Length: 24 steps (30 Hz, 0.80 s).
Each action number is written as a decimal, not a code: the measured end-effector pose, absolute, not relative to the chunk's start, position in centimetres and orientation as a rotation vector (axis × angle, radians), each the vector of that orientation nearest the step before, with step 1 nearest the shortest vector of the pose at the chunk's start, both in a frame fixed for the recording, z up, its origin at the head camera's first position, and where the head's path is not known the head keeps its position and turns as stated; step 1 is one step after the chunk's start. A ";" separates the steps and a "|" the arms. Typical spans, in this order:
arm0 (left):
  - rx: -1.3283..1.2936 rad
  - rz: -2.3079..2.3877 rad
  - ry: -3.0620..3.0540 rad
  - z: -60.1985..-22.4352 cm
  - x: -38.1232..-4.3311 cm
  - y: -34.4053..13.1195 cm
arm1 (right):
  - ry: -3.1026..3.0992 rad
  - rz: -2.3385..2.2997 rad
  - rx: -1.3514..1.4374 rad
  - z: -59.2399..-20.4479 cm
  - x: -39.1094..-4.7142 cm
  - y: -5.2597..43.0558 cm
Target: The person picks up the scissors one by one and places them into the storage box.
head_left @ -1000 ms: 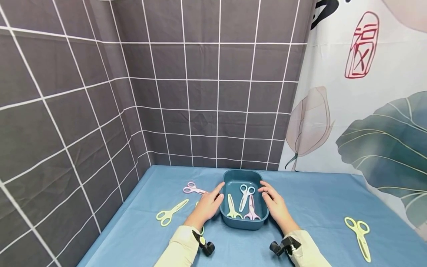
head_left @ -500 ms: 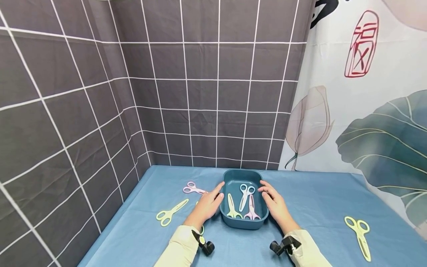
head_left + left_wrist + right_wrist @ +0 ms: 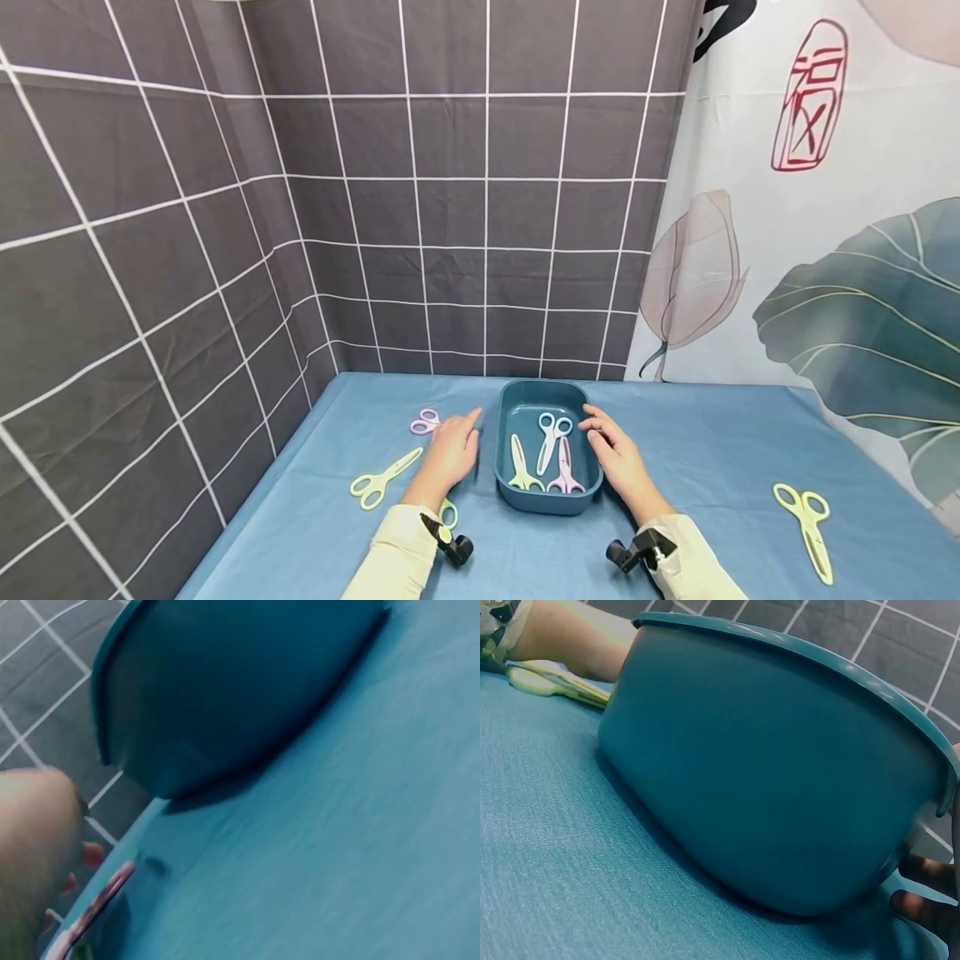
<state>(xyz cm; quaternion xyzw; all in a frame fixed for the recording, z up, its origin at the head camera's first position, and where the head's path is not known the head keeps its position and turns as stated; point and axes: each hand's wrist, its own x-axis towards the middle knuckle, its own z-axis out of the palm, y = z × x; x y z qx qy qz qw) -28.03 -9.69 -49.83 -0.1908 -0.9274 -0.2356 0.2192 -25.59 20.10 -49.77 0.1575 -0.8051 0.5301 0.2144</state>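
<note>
A dark teal plastic bin (image 3: 551, 502) stands on the table. In it lie white scissors (image 3: 548, 454), yellow-green scissors (image 3: 520, 460) and pink scissors (image 3: 566, 467). My right hand (image 3: 622, 467) is at the bin's right side, its relaxed fingers against the rim and outer wall. Left of the bin and apart from it, my left hand (image 3: 448, 454) hovers with loose fingers over a second pair of pink scissors (image 3: 424, 422), whose blades it hides in the head view. Their tip (image 3: 97, 901) shows below the fingers in the left wrist view.
Yellow-green scissors (image 3: 384, 478) lie left of my left hand. Another yellow-green pair (image 3: 448, 513) is partly covered by my left wrist. One more pair of yellow-green scissors (image 3: 807, 525) lies far right. A grey checked cloth wall (image 3: 450, 208) rises behind the blue tablecloth (image 3: 720, 467).
My left hand has left the bin's left side and moved left, over the pink scissors on the table. My right hand and the bin stay in place.
</note>
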 end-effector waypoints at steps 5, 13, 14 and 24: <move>-0.417 -0.532 -2.639 -50.1 -28.0 -11.2 | -2.263 1.474 0.432 -47.8 -24.2 19.7; -0.432 -0.461 -2.660 -50.0 -27.9 -12.4 | -2.229 1.486 0.444 -48.3 -24.7 19.8; -0.437 -0.460 -2.655 -50.1 -28.0 -12.5 | -2.227 1.485 0.446 -48.8 -25.1 19.9; -0.431 -0.420 -2.591 -50.2 -28.0 -12.5 | -2.219 1.450 0.466 -51.0 -26.6 20.7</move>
